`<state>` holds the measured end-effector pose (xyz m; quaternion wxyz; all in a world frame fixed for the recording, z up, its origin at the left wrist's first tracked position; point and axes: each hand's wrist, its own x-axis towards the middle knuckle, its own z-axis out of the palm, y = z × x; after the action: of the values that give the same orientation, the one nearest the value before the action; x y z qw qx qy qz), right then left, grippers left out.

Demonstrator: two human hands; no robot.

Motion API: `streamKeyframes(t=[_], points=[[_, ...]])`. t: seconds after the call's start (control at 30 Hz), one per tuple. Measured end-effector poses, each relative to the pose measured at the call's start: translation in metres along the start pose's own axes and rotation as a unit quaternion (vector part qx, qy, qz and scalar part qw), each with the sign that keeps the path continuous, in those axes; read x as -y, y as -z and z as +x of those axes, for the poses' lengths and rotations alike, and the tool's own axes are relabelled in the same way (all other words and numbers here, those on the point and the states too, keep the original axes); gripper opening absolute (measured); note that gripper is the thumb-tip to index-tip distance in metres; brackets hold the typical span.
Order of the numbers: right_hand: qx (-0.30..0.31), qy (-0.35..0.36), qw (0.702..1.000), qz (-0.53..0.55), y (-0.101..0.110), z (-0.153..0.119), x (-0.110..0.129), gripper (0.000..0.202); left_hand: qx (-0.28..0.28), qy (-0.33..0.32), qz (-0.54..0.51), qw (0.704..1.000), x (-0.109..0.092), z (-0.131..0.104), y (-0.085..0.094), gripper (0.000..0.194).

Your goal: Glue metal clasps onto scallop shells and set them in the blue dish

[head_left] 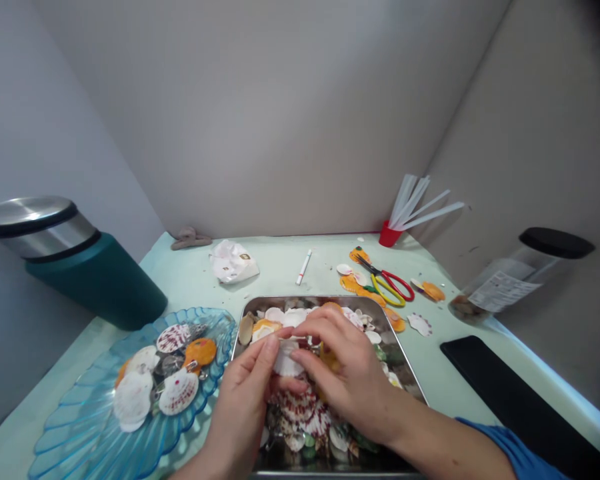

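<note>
Over a metal tray (405, 363) heaped with shells, my two hands meet around a small white shell (287, 358). The fingers of my left hand (253, 387) are closed on its left side. My right hand (347, 373) pinches at its upper right edge, thumb and fingertips bent. Whether anything else sits between the fingertips is too small to tell. Beneath the hands lie a red-and-white ribbed shell (300, 410) and other shells, partly hidden by the hands.
Left: a blue shell-shaped dish (90, 407) of shells and a green bottle (100, 280). Behind: a crumpled white wrapper (233, 262), a white marker (303, 267). Right: scissors (390, 283), a red cup (390, 235) of white sticks, a jar (510, 283), a black phone-like slab (515, 400).
</note>
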<state>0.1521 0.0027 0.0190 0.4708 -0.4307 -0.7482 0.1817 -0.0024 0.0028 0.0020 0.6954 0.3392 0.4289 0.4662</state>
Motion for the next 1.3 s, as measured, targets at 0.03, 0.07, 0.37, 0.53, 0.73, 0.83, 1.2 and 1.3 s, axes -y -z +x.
streamKeyframes(t=[0.03,0.07,0.37,0.53,0.73,0.83,1.2,1.3], points=[[0.006,0.006,1.000,-0.011,-0.0008,-0.0007,-0.0001,0.020,0.009,-0.004,0.008,1.000,0.0015,0.0004,0.0012,0.032],[0.011,0.011,1.000,-0.021,-0.0015,-0.0013,-0.0002,0.019,0.017,-0.007,0.016,1.000,0.0025,0.0010,0.0019,0.031],[-0.015,0.014,0.999,-0.025,-0.0026,-0.0028,-0.0031,0.014,0.043,-0.008,0.055,0.998,-0.0028,-0.0006,-0.0065,0.045],[-0.017,0.001,0.999,-0.040,-0.0033,-0.0040,-0.0048,0.011,0.075,0.005,0.082,0.994,-0.0011,0.0001,-0.0066,0.033],[-0.013,0.012,0.999,-0.045,-0.0022,-0.0034,-0.0032,0.010,0.091,0.005,0.095,0.991,0.0009,0.0018,-0.0054,0.033],[-0.011,0.016,0.998,-0.059,-0.0015,-0.0034,-0.0025,0.010,0.099,0.011,0.109,0.989,-0.0001,0.0015,-0.0058,0.032],[-0.005,0.007,0.994,-0.106,-0.0021,-0.0059,-0.0011,0.009,0.111,0.019,0.121,0.986,-0.0018,0.0013,-0.0075,0.031],[0.008,-0.005,0.992,-0.129,-0.0015,-0.0039,-0.0018,0.009,0.117,0.044,0.109,0.986,-0.0037,0.0036,-0.0078,0.030]])
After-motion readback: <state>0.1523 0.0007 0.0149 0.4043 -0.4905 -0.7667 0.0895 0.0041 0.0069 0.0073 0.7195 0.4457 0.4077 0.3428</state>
